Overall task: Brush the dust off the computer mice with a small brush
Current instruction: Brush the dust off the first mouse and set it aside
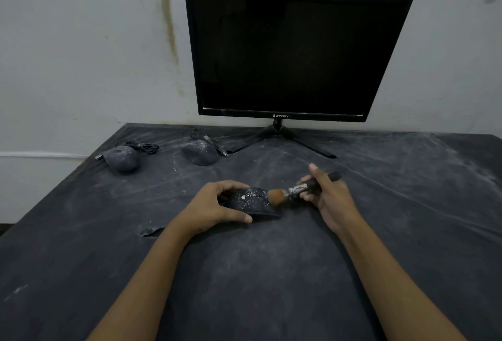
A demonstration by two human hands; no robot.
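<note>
A dusty black mouse (251, 200) lies on the dark cloth in the middle of the table. My left hand (217, 204) grips it from the left, fingers over its far side and thumb along its near edge. My right hand (327, 195) holds a small brush (298, 190) by its dark handle. The brush's brown bristles touch the mouse's right end. Two more dusty mice lie further back on the left: one (122, 160) at the far left and one (201, 153) nearer the monitor, both with cables.
A black monitor (293, 55) stands on a tripod foot (279, 137) at the back against the wall. The dark table cloth (271, 272) is streaked with white dust. A small torn flap (152, 230) shows in the cloth left of my left forearm.
</note>
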